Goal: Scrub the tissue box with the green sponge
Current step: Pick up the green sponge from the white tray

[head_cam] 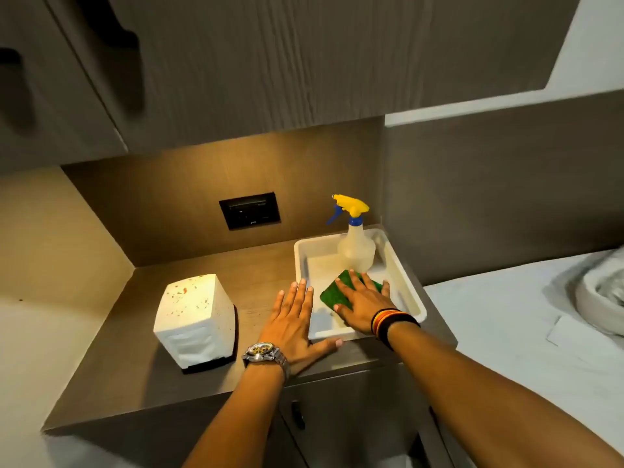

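A white tissue box (194,315), speckled with small red and orange spots, stands on a dark base on the left of the wooden counter. The green sponge (332,295) lies in a white tray (410,292). My right hand (363,304) rests flat on top of the sponge, fingers spread over it and not closed around it. My left hand (293,327), with a wristwatch, lies flat on the counter between the tissue box and the tray, fingers apart, holding nothing.
A spray bottle (354,243) with a yellow and blue trigger stands at the back of the tray. A black socket panel (250,211) is set in the back wall. Cabinets hang overhead. A white bed surface (506,319) lies to the right.
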`<move>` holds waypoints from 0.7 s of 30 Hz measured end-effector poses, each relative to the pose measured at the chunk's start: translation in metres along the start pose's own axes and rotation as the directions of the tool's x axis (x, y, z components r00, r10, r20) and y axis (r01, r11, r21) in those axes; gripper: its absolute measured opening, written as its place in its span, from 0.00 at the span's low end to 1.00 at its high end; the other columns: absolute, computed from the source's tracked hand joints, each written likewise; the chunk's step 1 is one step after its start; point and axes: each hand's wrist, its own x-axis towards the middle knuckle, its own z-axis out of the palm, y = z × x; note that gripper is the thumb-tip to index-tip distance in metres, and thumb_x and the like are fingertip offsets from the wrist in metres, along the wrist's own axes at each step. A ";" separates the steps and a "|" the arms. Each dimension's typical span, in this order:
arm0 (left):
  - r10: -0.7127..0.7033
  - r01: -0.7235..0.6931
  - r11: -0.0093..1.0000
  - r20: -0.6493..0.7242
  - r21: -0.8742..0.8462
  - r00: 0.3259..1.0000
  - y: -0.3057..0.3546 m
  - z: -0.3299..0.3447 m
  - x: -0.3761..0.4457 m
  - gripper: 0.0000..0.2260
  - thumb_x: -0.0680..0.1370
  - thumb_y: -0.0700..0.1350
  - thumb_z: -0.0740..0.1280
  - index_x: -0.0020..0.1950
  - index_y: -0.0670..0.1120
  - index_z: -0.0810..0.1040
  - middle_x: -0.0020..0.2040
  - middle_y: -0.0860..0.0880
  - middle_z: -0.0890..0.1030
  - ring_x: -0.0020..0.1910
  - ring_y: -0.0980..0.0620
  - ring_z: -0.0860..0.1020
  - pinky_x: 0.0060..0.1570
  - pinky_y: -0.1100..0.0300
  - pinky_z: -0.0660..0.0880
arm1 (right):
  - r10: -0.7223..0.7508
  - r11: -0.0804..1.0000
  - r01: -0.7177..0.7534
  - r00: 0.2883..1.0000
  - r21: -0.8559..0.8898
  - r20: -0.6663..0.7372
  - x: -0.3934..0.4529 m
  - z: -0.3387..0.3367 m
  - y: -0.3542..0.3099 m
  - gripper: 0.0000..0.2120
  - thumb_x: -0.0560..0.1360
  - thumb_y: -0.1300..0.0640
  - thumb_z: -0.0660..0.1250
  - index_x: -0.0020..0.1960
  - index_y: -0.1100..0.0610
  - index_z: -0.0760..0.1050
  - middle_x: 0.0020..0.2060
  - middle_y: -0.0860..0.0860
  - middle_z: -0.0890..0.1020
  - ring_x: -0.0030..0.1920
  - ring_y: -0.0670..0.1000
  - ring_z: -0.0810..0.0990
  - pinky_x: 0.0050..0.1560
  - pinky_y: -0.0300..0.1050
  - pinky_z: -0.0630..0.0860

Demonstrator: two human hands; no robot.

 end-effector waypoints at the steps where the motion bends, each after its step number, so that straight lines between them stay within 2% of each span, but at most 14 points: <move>1: 0.001 -0.001 1.000 0.018 0.001 1.000 -0.001 0.003 0.002 0.53 0.71 0.77 0.54 0.79 0.44 0.35 0.79 0.46 0.34 0.77 0.48 0.34 0.74 0.52 0.31 | 0.019 1.000 -0.020 0.999 0.019 0.048 0.005 0.003 0.000 0.33 0.78 0.37 0.53 0.78 0.44 0.47 0.80 0.51 0.44 0.79 0.58 0.43 0.74 0.70 0.43; 4: -0.002 0.003 1.000 0.045 -0.017 0.999 -0.003 0.009 0.008 0.55 0.70 0.77 0.56 0.78 0.44 0.34 0.79 0.46 0.33 0.77 0.48 0.33 0.75 0.51 0.33 | 0.070 0.995 -0.080 0.988 0.065 0.138 0.018 0.005 0.001 0.38 0.74 0.34 0.58 0.78 0.44 0.47 0.80 0.51 0.44 0.79 0.58 0.42 0.74 0.68 0.45; 8: 0.012 -0.009 0.999 0.071 -0.051 0.997 -0.002 0.009 0.009 0.56 0.69 0.78 0.57 0.78 0.44 0.34 0.78 0.46 0.32 0.77 0.49 0.33 0.77 0.50 0.37 | 0.087 0.994 -0.096 0.987 0.060 0.135 0.029 0.008 0.000 0.35 0.74 0.50 0.63 0.77 0.44 0.52 0.80 0.52 0.49 0.79 0.59 0.47 0.74 0.69 0.49; 10: 0.019 -0.013 0.998 0.096 -0.063 0.995 -0.003 0.006 0.008 0.56 0.68 0.78 0.56 0.78 0.44 0.33 0.79 0.46 0.33 0.77 0.48 0.34 0.77 0.49 0.37 | 0.097 0.991 -0.103 0.992 0.084 0.082 0.031 0.007 -0.002 0.31 0.74 0.55 0.63 0.75 0.44 0.59 0.78 0.54 0.57 0.77 0.61 0.54 0.73 0.69 0.55; 13: 0.038 -0.033 0.999 0.114 -0.042 0.993 -0.005 -0.003 0.005 0.55 0.69 0.78 0.56 0.78 0.45 0.34 0.79 0.46 0.33 0.78 0.48 0.34 0.77 0.49 0.36 | 0.066 0.989 -0.055 0.995 0.139 -0.075 0.026 0.006 -0.005 0.21 0.72 0.60 0.64 0.62 0.43 0.74 0.66 0.54 0.74 0.67 0.62 0.71 0.67 0.62 0.69; 15: 0.040 -0.037 0.999 0.072 -0.037 0.997 -0.013 -0.017 0.001 0.55 0.68 0.78 0.55 0.79 0.45 0.34 0.79 0.46 0.34 0.78 0.48 0.34 0.76 0.49 0.35 | 0.055 0.969 -0.023 0.991 0.246 -0.124 0.018 0.002 -0.006 0.18 0.71 0.62 0.65 0.55 0.44 0.78 0.61 0.53 0.77 0.60 0.61 0.77 0.63 0.57 0.74; 16: 0.037 -0.036 0.999 0.033 -0.022 0.999 -0.018 -0.026 -0.003 0.55 0.68 0.79 0.54 0.79 0.45 0.35 0.79 0.46 0.34 0.78 0.48 0.35 0.76 0.48 0.35 | 0.063 0.958 -0.019 0.988 0.286 -0.144 0.015 0.000 -0.007 0.17 0.72 0.62 0.65 0.55 0.45 0.78 0.60 0.53 0.77 0.58 0.61 0.78 0.62 0.56 0.75; 19: 0.004 -0.003 1.000 -0.087 0.016 0.996 -0.041 -0.063 -0.018 0.55 0.68 0.79 0.53 0.79 0.44 0.39 0.80 0.44 0.36 0.78 0.48 0.37 0.77 0.48 0.36 | 0.090 0.960 -0.021 0.967 0.280 -0.237 0.010 -0.010 -0.022 0.20 0.72 0.60 0.66 0.64 0.50 0.74 0.63 0.57 0.76 0.58 0.64 0.78 0.61 0.57 0.75; 21: -0.055 0.057 0.998 -0.173 0.009 0.983 -0.063 -0.090 -0.034 0.54 0.68 0.78 0.55 0.80 0.43 0.40 0.80 0.44 0.38 0.79 0.47 0.38 0.77 0.47 0.38 | 0.073 0.944 0.034 0.949 0.329 -0.307 0.009 -0.018 -0.047 0.23 0.72 0.63 0.64 0.65 0.51 0.73 0.63 0.58 0.76 0.59 0.65 0.77 0.62 0.56 0.74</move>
